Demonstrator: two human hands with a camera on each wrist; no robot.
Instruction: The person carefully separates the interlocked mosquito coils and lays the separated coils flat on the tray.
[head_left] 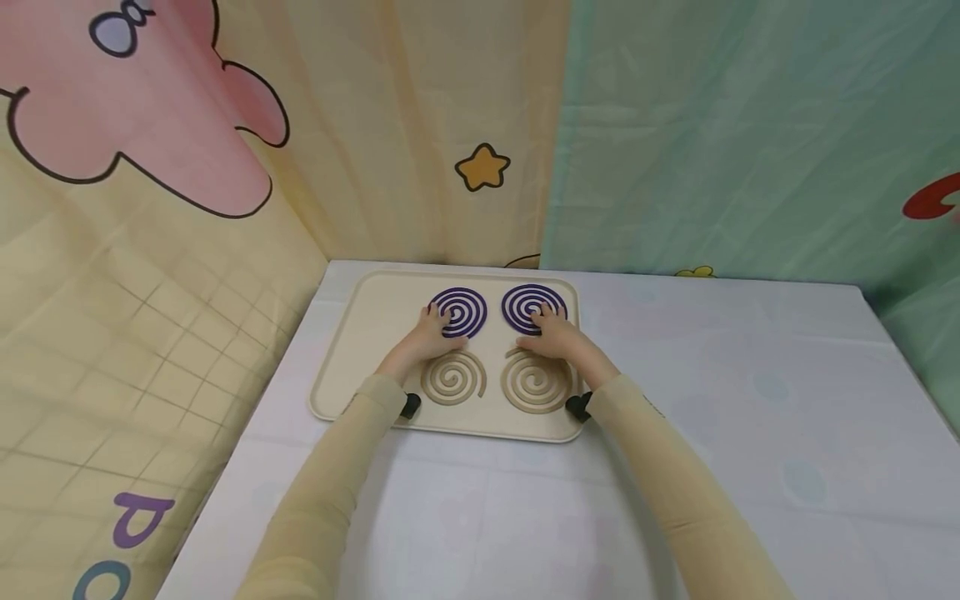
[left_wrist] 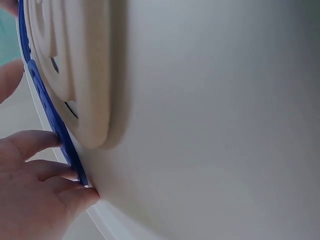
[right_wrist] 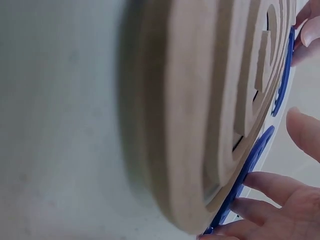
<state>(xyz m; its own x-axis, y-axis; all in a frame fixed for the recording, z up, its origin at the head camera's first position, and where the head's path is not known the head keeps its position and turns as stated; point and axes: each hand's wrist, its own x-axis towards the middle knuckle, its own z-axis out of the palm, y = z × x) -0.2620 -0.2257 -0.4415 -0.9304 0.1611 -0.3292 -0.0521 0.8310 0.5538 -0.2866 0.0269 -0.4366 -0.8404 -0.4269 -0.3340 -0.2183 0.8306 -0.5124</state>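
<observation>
Two purple-blue mosquito coils, left (head_left: 471, 310) and right (head_left: 513, 310), lie flat along the far side of a cream tray (head_left: 360, 333). Nearer me are two beige mosquito coils, left (head_left: 452, 398) and right (head_left: 534, 408). My left hand (head_left: 430, 336) has its fingertips on the left purple-blue coil; in the left wrist view the fingers (left_wrist: 47, 170) touch its outer edge, thumb apart. On the right purple-blue coil rest the fingers of my right hand (head_left: 557, 337). The right wrist view shows those fingers (right_wrist: 265, 210) spread along its edge, thumb raised.
The tray stands on a white-covered table (head_left: 712, 375), toward its far left part. Printed curtains, one yellow (head_left: 405, 125) and one green (head_left: 750, 125), hang behind the table. Black wrist pieces (head_left: 410, 406) sit under both sleeves, close to the tray's front rim.
</observation>
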